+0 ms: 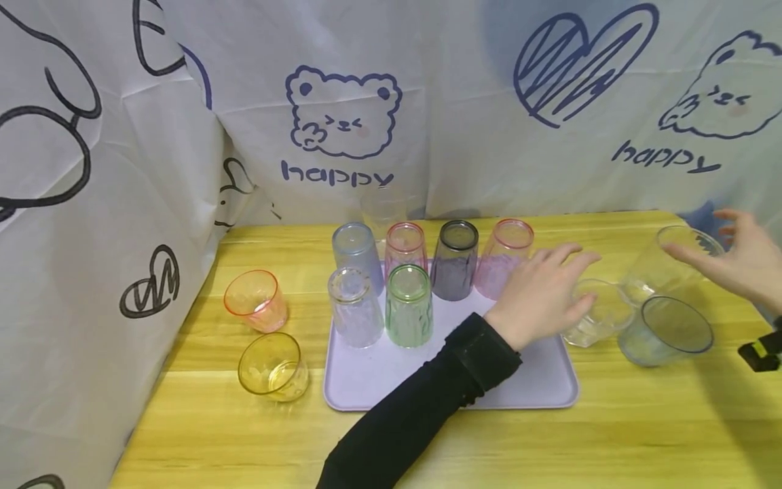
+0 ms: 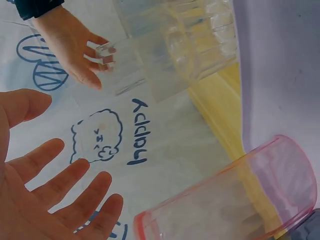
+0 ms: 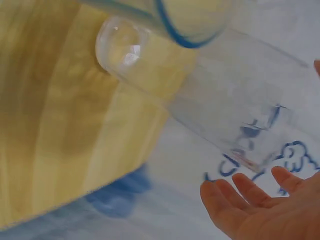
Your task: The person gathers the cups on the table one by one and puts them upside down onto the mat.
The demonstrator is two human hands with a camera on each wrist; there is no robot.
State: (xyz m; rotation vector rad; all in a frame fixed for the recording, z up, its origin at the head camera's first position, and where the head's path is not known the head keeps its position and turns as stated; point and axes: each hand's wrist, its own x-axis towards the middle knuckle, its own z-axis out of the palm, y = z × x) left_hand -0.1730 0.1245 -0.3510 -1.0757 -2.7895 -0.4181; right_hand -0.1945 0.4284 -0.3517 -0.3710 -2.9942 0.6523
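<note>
My left hand [image 1: 544, 292] reaches over the right part of the lilac tray [image 1: 385, 384], fingers spread and nothing in them. Close beside it a pink glass [image 1: 501, 275] stands upside down. Past its fingertips is a short clear glass [image 1: 595, 319] on the table. At the far right, my right hand [image 1: 745, 255] has its fingers parted around the rim of a tall clear glass [image 1: 650, 272]. In the right wrist view its fingers [image 3: 240, 190] lie relaxed right by that glass's rim. A blue-grey glass [image 1: 662, 333] stands mouth up in front.
Upside down on the tray also stand blue [image 1: 357, 251], red-rimmed [image 1: 406, 244], dark grey [image 1: 455, 261], clear [image 1: 356, 309] and green [image 1: 409, 309] glasses. An orange-pink glass [image 1: 256, 302] and a yellow glass [image 1: 275, 367] are left of it. Behind hangs a printed cloth [image 1: 458, 102].
</note>
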